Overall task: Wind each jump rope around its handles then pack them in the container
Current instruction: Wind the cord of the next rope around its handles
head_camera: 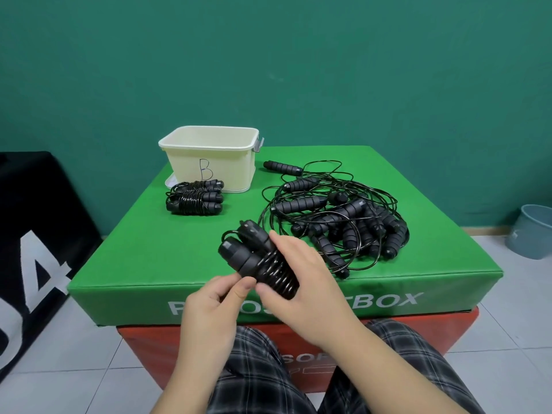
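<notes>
Container (209, 162) marked "B", I count two wound bundles (194, 197) beside it, green surface (149, 258) reading "BOX", both hands' fingers (239, 289) curled round a third wound rope (257, 261), left hand (209, 303), right hand (301, 279), loose tangle (343, 216) uncountable.

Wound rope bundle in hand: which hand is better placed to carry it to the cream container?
Left, probably. The container sits far-left, on the left hand's side; the right hand would have to cross over. Both grip the bundle.
</notes>
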{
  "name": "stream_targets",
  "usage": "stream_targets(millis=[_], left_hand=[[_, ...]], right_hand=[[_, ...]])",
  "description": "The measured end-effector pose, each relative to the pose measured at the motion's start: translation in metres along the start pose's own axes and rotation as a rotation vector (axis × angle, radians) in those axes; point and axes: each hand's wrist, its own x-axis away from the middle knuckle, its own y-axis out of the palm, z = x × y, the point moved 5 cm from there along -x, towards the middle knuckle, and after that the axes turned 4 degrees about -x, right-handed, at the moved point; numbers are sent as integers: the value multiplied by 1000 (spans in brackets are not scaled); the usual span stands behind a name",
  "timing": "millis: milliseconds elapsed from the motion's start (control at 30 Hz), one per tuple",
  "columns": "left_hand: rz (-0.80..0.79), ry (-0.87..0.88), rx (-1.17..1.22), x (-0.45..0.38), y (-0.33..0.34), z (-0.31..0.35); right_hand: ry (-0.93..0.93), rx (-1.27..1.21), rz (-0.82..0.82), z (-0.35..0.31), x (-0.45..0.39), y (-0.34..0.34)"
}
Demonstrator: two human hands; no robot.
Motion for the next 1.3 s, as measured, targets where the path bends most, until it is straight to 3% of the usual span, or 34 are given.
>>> stream_targets(millis=[367, 600, 700, 800, 933, 1033, 1100, 1167, 1300], left_hand=[[-183, 239, -188, 3, 8, 7], [-107, 342, -329, -3, -4, -7], [-59, 298, -368, -5, -7, -18], [-52, 233, -289, -8, -8, -22], [-220, 114, 104, -13, -3, -23], [-293, 107, 73, -13, -3, -16], [-231, 120, 10, -14, -10, -9], [-127, 154, -95, -14, -17, 1], [9, 142, -257, -12, -23, 3]], right_hand=[[232, 30, 5, 12, 0, -4], [353, -243, 30, 8, 4, -7], [354, -405, -30, -2, 5, -1], [321, -526, -107, -8, 6, 4], [253, -691, -141, -11, 6, 7], [241, -741, -162, -8, 5, 7], [256, -705, -156, -7, 6, 10], [214, -535, -37, -8, 5, 8], [-69, -130, 223, -17, 3, -1]])
